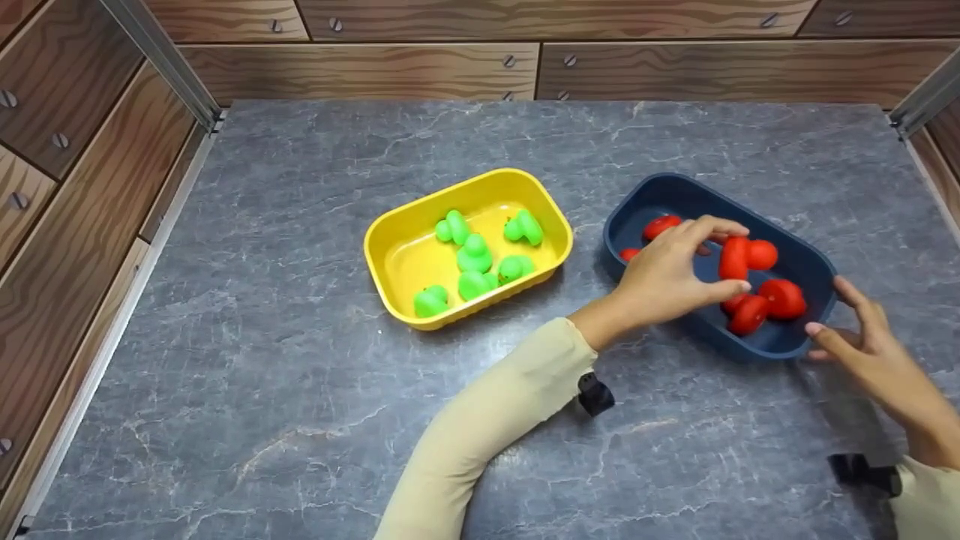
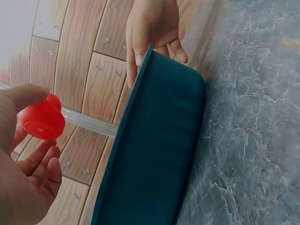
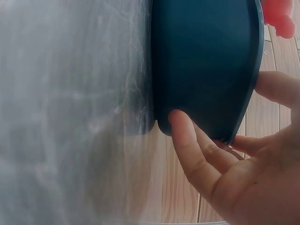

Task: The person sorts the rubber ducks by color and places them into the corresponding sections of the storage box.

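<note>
In the head view, my left hand (image 1: 667,274) is over the dark blue bin (image 1: 660,184). It holds a red toy duck (image 1: 735,259) between thumb and fingers; the left wrist view shows this duck (image 2: 43,119) raised above the bin's rim. Several other red ducks (image 1: 781,298) lie inside the bin, some partly hidden by my left hand. At the bin's right end is my right hand (image 1: 877,349), gripping the corner. From the right wrist, its fingers (image 3: 185,136) lie against the outer wall, with the thumb at the rim.
Left of the blue bin stands a yellow bin (image 1: 397,232) holding several green toy ducks (image 1: 474,255). Both rest on a grey marbled tabletop (image 1: 285,375). Wood-patterned panels (image 1: 420,71) border the back and sides.
</note>
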`<action>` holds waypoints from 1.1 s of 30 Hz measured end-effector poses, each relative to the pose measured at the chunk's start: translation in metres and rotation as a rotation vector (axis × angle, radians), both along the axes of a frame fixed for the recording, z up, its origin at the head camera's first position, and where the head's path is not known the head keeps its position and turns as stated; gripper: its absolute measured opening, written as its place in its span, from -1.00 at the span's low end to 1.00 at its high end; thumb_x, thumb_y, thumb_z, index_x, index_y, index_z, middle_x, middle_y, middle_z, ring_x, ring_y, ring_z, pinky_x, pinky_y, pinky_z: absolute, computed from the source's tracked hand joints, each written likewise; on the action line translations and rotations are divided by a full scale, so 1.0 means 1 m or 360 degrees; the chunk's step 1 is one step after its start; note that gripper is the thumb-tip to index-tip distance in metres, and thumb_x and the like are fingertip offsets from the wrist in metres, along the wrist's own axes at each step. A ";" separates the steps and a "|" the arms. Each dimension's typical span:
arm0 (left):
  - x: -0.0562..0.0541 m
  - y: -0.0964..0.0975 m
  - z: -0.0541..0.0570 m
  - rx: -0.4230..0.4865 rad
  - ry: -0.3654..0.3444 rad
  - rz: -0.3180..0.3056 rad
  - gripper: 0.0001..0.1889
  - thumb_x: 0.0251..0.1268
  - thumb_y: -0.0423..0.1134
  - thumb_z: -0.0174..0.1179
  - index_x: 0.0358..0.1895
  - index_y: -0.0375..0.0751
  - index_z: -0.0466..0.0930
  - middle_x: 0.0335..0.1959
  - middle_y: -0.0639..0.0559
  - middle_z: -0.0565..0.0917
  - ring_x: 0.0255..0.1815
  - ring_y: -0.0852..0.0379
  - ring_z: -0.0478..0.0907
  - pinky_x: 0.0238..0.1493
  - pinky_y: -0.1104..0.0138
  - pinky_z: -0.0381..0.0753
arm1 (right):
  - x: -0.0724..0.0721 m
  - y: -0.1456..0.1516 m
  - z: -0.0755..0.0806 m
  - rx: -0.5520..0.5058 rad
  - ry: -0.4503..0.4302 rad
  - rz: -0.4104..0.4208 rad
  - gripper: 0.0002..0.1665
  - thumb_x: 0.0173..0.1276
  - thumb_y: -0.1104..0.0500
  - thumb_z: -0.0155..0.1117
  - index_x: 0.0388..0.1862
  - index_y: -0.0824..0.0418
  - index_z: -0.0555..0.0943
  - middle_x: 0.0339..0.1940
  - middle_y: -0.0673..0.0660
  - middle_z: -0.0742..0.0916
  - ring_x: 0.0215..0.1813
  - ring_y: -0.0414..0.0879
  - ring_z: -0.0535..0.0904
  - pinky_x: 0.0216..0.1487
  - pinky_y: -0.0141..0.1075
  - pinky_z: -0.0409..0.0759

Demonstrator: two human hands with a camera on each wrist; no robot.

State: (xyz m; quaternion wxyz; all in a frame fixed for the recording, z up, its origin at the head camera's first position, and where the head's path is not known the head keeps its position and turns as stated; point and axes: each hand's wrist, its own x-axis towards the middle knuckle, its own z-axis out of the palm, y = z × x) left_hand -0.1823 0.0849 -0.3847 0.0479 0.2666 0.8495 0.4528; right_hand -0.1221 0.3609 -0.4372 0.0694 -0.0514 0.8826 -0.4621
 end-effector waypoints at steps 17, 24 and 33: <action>-0.010 -0.004 -0.004 -0.0063 -0.0007 0.0107 -0.43 0.16 0.07 0.33 0.25 0.21 0.40 0.14 0.33 0.51 0.14 0.39 0.42 0.08 0.65 0.33 | -0.001 -0.001 0.001 -0.0019 -0.0014 -0.0003 -0.10 0.51 0.27 -0.03 0.57 0.24 -0.34 0.27 0.43 -0.08 -0.32 -0.57 0.54 -0.29 -0.65 0.54; -0.012 -0.005 -0.005 -0.0081 -0.0057 0.0174 -0.44 0.15 0.07 0.34 0.24 0.23 0.41 0.12 0.34 0.53 0.12 0.39 0.41 0.01 0.62 0.36 | -0.001 -0.002 0.003 -0.0013 -0.0057 -0.0002 -0.09 0.52 0.24 -0.03 0.57 0.23 -0.36 0.32 0.50 -0.11 -0.32 -0.58 0.53 -0.30 -0.66 0.53; -0.013 -0.006 -0.003 -0.0057 0.0001 0.0143 -0.42 0.17 0.07 0.33 0.27 0.21 0.41 0.12 0.30 0.56 0.13 0.37 0.44 0.05 0.63 0.35 | 0.000 -0.001 0.002 -0.0011 -0.0044 -0.0005 -0.09 0.52 0.25 -0.02 0.56 0.25 -0.36 0.33 0.52 -0.13 -0.31 -0.59 0.51 -0.30 -0.67 0.53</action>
